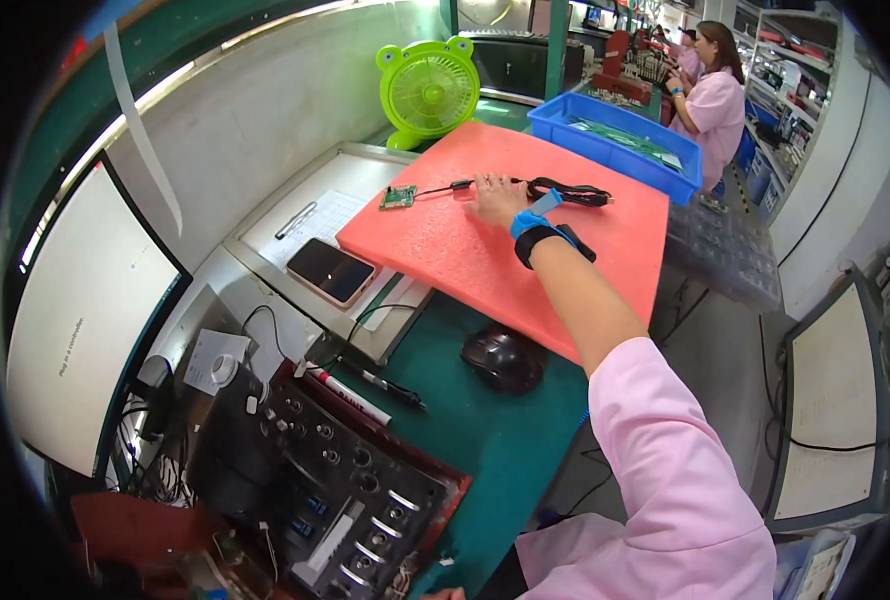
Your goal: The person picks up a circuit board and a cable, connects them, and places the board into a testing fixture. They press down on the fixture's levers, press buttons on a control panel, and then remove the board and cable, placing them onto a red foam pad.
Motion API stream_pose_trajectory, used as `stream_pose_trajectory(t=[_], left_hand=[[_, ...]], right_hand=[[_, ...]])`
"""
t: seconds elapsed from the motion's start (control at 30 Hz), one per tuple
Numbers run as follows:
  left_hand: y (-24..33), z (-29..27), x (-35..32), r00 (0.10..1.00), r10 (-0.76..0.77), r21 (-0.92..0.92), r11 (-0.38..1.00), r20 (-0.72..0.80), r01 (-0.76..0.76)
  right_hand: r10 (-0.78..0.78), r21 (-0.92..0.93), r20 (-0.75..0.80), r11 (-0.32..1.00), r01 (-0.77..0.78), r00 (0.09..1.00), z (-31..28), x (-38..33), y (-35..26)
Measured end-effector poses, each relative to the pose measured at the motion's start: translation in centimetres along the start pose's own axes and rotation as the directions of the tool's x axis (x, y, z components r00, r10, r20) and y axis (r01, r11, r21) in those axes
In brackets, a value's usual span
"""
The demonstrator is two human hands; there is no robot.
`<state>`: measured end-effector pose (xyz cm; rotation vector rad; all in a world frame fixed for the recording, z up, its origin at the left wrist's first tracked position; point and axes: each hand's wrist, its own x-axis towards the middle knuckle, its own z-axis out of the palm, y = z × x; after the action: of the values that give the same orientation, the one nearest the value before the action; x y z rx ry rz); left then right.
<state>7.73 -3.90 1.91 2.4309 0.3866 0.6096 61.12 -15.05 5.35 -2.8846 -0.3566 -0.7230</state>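
Observation:
My right hand (497, 203) reaches across a pink foam pad (435, 240), its fingers stretched out and slightly apart over a thin black cable. A blue band and a black band circle its wrist. Left of the fingertips, the cable's dark connector (462, 186) leads to a small green circuit board (398, 197) lying on the pad. To the right of the hand lies a bundled black cable (570, 192). Only a sliver of my left hand (447, 594) shows at the lower edge; its fingers are mostly hidden.
Behind the pad's right side stands a blue bin (615, 150) with green boards, near a green fan (430, 92). A phone (331, 271), a black mouse (503, 359) and a marker (348, 396) lie nearer. A black test fixture (365, 490) and monitor (85, 320) stand left; a co-worker (713, 105) stands far right.

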Motion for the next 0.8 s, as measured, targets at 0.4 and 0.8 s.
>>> stream_pose_trajectory(t=[0.4,0.8], left_hand=[[0.8,-1.2,1.1,0.997,-0.005,-0.007,1.0,0.071,0.006],[0.0,0.8,0.4,0.998,0.022,-0.042,0.999,-0.066,-0.025]], right_hand=[[-0.095,0.288,0.097,0.956,0.063,0.991,-1.5,1.6,-0.2],[0.246,0.941,-0.317,0.202,0.272,0.916,-25.1,-8.9,4.2]])
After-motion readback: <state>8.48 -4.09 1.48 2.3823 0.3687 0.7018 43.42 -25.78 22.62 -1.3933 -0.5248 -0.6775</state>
